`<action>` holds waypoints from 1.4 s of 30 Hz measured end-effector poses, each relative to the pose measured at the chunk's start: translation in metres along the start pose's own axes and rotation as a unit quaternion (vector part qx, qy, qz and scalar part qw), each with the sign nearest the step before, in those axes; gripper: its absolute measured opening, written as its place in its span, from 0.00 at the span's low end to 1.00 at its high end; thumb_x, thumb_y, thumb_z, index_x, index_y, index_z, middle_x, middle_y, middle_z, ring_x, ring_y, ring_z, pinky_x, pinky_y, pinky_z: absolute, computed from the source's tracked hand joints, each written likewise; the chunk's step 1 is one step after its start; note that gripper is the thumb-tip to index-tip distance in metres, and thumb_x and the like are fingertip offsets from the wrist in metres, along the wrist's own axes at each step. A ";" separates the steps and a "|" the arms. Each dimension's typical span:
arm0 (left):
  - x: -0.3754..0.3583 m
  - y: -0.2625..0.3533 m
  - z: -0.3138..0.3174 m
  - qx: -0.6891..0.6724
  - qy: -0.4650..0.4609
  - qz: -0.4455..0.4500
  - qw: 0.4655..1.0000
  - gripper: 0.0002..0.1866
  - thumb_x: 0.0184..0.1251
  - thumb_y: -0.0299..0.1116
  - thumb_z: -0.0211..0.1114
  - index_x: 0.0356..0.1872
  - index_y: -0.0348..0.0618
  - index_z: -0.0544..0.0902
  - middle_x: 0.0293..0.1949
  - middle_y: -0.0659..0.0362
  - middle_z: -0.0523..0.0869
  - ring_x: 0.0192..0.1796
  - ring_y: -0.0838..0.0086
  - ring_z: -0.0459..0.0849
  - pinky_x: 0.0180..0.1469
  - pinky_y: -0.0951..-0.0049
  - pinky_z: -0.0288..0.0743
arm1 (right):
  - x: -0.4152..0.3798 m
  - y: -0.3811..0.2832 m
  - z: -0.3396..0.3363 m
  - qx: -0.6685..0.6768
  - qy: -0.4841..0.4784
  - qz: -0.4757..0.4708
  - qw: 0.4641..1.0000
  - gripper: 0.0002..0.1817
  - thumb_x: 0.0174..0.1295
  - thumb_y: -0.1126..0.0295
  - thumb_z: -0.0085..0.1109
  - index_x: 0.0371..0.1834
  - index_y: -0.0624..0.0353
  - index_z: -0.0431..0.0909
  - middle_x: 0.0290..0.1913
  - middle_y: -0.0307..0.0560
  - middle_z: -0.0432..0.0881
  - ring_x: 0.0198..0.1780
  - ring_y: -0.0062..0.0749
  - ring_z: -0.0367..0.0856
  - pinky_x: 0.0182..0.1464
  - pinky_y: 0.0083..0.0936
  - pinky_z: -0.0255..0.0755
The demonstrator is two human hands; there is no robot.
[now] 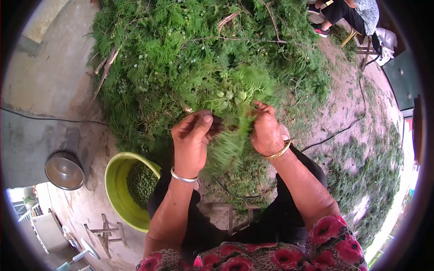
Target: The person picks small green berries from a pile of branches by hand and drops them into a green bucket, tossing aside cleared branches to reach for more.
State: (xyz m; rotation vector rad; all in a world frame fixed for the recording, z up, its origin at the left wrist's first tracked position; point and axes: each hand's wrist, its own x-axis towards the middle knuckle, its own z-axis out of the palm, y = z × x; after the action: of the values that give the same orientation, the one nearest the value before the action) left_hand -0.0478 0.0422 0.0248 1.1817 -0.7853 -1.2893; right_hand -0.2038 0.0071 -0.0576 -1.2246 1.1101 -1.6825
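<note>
In my right hand (266, 131), fingers closed, is a leafy evergreen sprig (246, 92), partly smeared by motion. A cluster of pale green cones (229, 95) sits on it, in front of my two hands. My left hand (192, 142) is closed beside the sprig, thumb pressed against the fingers; whatever lies between them is hidden. Beyond both hands rises a big pile of cut evergreen branches (167, 54). A yellow-green bucket (118, 198) stands left of my left forearm, with many small green cones (142, 184) inside.
A metal bowl (64, 170) rests on the ground at the left. Small wooden stools (106, 232) stand at the lower left. A dark cable (337, 133) crosses the ground on the right, near scattered green clippings (361, 180). Another person (346, 13) sits at the upper right.
</note>
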 end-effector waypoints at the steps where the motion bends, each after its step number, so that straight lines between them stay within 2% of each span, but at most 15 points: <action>1: 0.000 0.000 0.003 -0.087 -0.008 -0.012 0.996 0.07 0.60 0.25 0.63 0.38 0.33 0.79 0.29 0.59 0.81 0.28 0.71 0.82 0.28 0.73 0.77 | 0.012 -0.053 0.007 0.201 0.071 0.415 0.884 0.08 0.60 0.67 0.55 0.35 0.61 0.74 0.40 0.38 0.73 0.41 0.20 0.69 0.44 0.22 0.67; 2: -0.001 0.000 0.005 -0.173 -0.016 -0.023 0.985 0.08 0.59 0.24 0.64 0.38 0.32 0.79 0.28 0.60 0.81 0.29 0.75 0.81 0.29 0.76 0.76 | 0.012 -0.049 0.001 0.201 0.069 0.417 0.884 0.08 0.60 0.67 0.55 0.35 0.61 0.74 0.40 0.38 0.73 0.41 0.20 0.69 0.44 0.22 0.67; 4: -0.004 -0.005 0.009 -0.169 -0.015 -0.003 0.986 0.08 0.61 0.25 0.63 0.38 0.31 0.79 0.29 0.59 0.81 0.29 0.74 0.82 0.29 0.75 0.78 | 0.013 -0.041 -0.016 0.255 -0.218 0.359 0.871 0.20 0.57 0.56 0.59 0.41 0.62 0.74 0.46 0.38 0.72 0.46 0.20 0.68 0.48 0.22 0.66; 8: -0.005 -0.001 0.011 -0.014 0.028 0.052 0.998 0.08 0.64 0.27 0.60 0.40 0.33 0.79 0.30 0.56 0.81 0.28 0.71 0.82 0.27 0.75 0.77 | -0.012 -0.013 -0.025 0.136 -0.162 0.244 0.946 0.29 0.50 0.45 0.63 0.43 0.60 0.72 0.45 0.38 0.71 0.44 0.21 0.69 0.47 0.23 0.66; 9: -0.001 0.003 0.006 -0.043 0.046 0.087 0.994 0.09 0.64 0.27 0.60 0.41 0.32 0.79 0.30 0.56 0.82 0.28 0.71 0.82 0.27 0.76 0.77 | -0.013 -0.013 -0.013 0.076 -0.089 0.131 0.984 0.17 0.53 0.56 0.63 0.32 0.60 0.73 0.33 0.36 0.72 0.34 0.18 0.69 0.37 0.18 0.65; 12: -0.001 0.023 0.005 -0.056 0.100 0.137 0.984 0.08 0.63 0.25 0.60 0.41 0.32 0.79 0.29 0.56 0.82 0.26 0.74 0.81 0.25 0.79 0.74 | 0.023 -0.031 -0.018 0.192 -0.225 0.352 0.888 0.12 0.55 0.69 0.58 0.18 0.59 0.67 0.20 0.31 0.67 0.23 0.14 0.62 0.26 0.17 0.57; 13: -0.002 0.031 0.008 0.056 0.102 0.193 0.974 0.08 0.62 0.24 0.61 0.40 0.33 0.80 0.29 0.56 0.82 0.26 0.75 0.80 0.25 0.80 0.73 | 0.018 -0.060 0.005 0.040 -0.115 0.281 0.952 0.17 0.55 0.76 0.51 0.11 0.58 0.59 0.13 0.28 0.57 0.18 0.13 0.53 0.21 0.20 0.48; 16: 0.000 0.056 0.024 0.179 0.084 0.282 0.939 0.08 0.56 0.20 0.64 0.38 0.33 0.82 0.27 0.58 0.82 0.24 0.78 0.78 0.25 0.82 0.70 | 0.019 -0.058 0.006 -0.015 -0.114 0.222 0.968 0.17 0.56 0.75 0.52 0.13 0.58 0.58 0.14 0.30 0.57 0.18 0.14 0.52 0.20 0.21 0.48; 18: 0.010 0.071 0.032 0.345 -0.035 0.433 0.832 0.11 0.52 0.19 0.67 0.38 0.34 0.82 0.27 0.58 0.82 0.24 0.80 0.77 0.25 0.82 0.69 | 0.023 -0.070 0.011 -0.017 -0.150 0.228 0.962 0.15 0.57 0.74 0.51 0.13 0.60 0.62 0.14 0.31 0.60 0.19 0.14 0.54 0.20 0.21 0.49; 26: 0.008 0.036 0.029 0.417 -0.134 0.338 0.833 0.15 0.48 0.25 0.72 0.38 0.36 0.80 0.25 0.57 0.79 0.24 0.74 0.77 0.25 0.77 0.70 | 0.013 -0.068 0.011 -0.076 -0.123 0.242 0.959 0.13 0.60 0.73 0.48 0.19 0.67 0.68 0.15 0.40 0.66 0.20 0.19 0.62 0.22 0.27 0.59; 28: 0.011 0.031 0.028 0.390 -0.119 0.356 0.841 0.12 0.48 0.24 0.71 0.33 0.35 0.78 0.25 0.56 0.79 0.23 0.72 0.78 0.27 0.75 0.72 | 0.014 -0.069 0.008 -0.231 -0.175 0.061 0.955 0.12 0.59 0.72 0.49 0.19 0.67 0.68 0.15 0.45 0.67 0.20 0.23 0.63 0.22 0.29 0.60; 29: 0.011 0.029 0.030 0.355 -0.101 0.339 0.865 0.09 0.51 0.24 0.69 0.30 0.35 0.77 0.24 0.57 0.79 0.24 0.74 0.77 0.28 0.76 0.71 | 0.019 -0.071 0.010 -0.135 -0.164 0.202 0.956 0.14 0.59 0.71 0.52 0.19 0.68 0.68 0.14 0.47 0.66 0.20 0.24 0.63 0.23 0.30 0.60; 34: 0.015 0.021 0.016 0.325 -0.059 0.246 0.911 0.06 0.58 0.27 0.65 0.30 0.36 0.77 0.21 0.62 0.78 0.22 0.82 0.73 0.23 0.80 0.66 | 0.022 -0.070 0.011 -0.201 -0.177 0.158 0.950 0.15 0.60 0.70 0.53 0.20 0.69 0.68 0.15 0.48 0.65 0.21 0.25 0.62 0.24 0.30 0.61; 37: 0.010 0.029 0.013 0.106 -0.055 0.018 0.993 0.05 0.64 0.29 0.59 0.32 0.38 0.77 0.20 0.64 0.75 0.17 0.86 0.68 0.18 0.84 0.62 | 0.024 -0.070 0.010 -0.167 -0.185 0.154 0.956 0.12 0.60 0.71 0.53 0.23 0.69 0.70 0.16 0.52 0.69 0.21 0.28 0.65 0.25 0.31 0.62; 42: 0.024 0.052 -0.004 -0.151 -0.010 0.026 0.988 0.05 0.64 0.26 0.57 0.37 0.35 0.77 0.25 0.55 0.78 0.18 0.79 0.71 0.17 0.82 0.64 | 0.021 -0.071 0.006 -0.188 -0.182 0.120 0.958 0.06 0.55 0.76 0.53 0.34 0.67 0.74 0.19 0.52 0.71 0.21 0.33 0.70 0.27 0.29 0.65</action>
State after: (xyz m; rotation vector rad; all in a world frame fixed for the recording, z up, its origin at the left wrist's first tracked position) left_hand -0.0243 0.0137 0.0689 0.9009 -0.6062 -1.3257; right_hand -0.2090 0.0100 0.0169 -1.4932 1.3181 -1.0387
